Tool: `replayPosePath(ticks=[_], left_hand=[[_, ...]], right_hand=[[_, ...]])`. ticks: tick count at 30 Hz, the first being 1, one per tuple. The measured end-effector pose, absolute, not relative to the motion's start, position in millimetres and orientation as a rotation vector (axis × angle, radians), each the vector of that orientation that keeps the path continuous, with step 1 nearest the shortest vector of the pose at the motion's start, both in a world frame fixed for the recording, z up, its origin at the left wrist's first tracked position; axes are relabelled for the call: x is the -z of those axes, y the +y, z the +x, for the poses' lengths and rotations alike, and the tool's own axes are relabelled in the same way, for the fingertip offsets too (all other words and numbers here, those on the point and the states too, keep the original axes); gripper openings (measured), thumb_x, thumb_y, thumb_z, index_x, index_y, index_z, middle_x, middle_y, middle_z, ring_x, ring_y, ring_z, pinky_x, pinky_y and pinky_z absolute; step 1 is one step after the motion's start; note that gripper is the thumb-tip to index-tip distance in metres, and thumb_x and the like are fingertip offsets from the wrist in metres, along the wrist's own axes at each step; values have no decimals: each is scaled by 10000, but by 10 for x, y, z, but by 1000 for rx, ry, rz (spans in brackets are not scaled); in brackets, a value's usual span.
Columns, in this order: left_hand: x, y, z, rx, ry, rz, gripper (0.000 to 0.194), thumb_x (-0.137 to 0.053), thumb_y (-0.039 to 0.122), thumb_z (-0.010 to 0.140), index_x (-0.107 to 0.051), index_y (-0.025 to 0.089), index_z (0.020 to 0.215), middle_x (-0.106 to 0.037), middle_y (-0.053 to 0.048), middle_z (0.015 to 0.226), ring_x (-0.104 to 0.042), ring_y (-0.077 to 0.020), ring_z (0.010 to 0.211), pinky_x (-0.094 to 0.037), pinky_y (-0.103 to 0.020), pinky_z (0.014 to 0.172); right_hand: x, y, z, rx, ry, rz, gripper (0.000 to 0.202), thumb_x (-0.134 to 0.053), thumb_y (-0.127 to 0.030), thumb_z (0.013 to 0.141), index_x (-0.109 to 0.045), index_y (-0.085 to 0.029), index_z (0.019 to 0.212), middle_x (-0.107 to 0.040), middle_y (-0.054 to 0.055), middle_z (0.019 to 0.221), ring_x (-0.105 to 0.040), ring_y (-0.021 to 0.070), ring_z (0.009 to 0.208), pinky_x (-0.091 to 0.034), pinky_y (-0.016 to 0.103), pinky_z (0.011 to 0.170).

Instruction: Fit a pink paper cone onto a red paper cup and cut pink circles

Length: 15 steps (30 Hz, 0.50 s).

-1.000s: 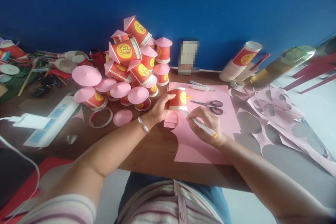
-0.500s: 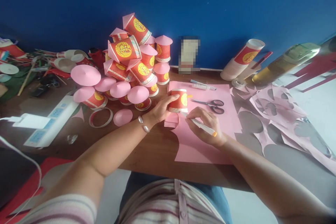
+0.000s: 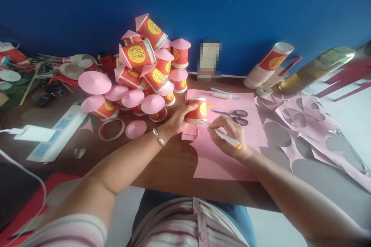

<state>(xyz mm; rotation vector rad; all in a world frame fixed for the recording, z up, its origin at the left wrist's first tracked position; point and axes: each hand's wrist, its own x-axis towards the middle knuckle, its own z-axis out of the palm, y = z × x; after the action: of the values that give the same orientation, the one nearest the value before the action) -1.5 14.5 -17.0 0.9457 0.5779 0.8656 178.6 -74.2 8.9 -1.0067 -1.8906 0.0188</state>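
Note:
My left hand [image 3: 180, 119] is wrapped around the side of a red paper cup [image 3: 197, 110] with a yellow emblem, which it holds over pink paper [image 3: 223, 166]. Between the fingers of my right hand [image 3: 230, 137] is a white marker [image 3: 227, 138] with an orange end. Its tip is at the cup's lower white rim; whether it touches I cannot tell. A small pink strip [image 3: 189, 133] lies just below the cup. Dark-handled scissors [image 3: 236, 114] rest on the paper to the right, near an orange pen cap [image 3: 210, 106] partly hidden by the cup.
Several red cups with pink cone tops [image 3: 152, 104] are piled at the back left. A power strip [image 3: 58, 135] and a tape roll [image 3: 111, 129] lie left. To the right are pink paper scraps [image 3: 292, 150], stacked cups [image 3: 268, 63] and a bottle [image 3: 317, 70]. Pens [image 3: 224, 94] lie behind.
My right hand and the marker have shifted very slightly to the right along the cup's rim. My left hand and the cup stay in place.

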Motion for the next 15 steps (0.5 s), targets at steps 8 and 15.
replayPosePath(ticks=[8, 15], left_hand=[[132, 124, -9, -861, 556, 978, 374, -676, 440, 915, -779, 165, 1147, -775, -105, 1167, -678, -314, 1179, -560, -410, 992], [56, 93, -6, -862, 560, 984, 374, -693, 426, 905, -763, 160, 1158, -776, -115, 1169, -689, -322, 1177, -562, -438, 1006]], right_hand=[[-98, -772, 1751, -31, -1902, -987, 168, -605, -86, 900, -580, -245, 852, -664, -32, 699, -637, 128, 571, -489, 252, 543], [-116, -785, 1747, -56, -1926, -943, 177, -602, -66, 900, -571, -239, 875, -659, -29, 701, -635, 124, 570, -472, 246, 519]])
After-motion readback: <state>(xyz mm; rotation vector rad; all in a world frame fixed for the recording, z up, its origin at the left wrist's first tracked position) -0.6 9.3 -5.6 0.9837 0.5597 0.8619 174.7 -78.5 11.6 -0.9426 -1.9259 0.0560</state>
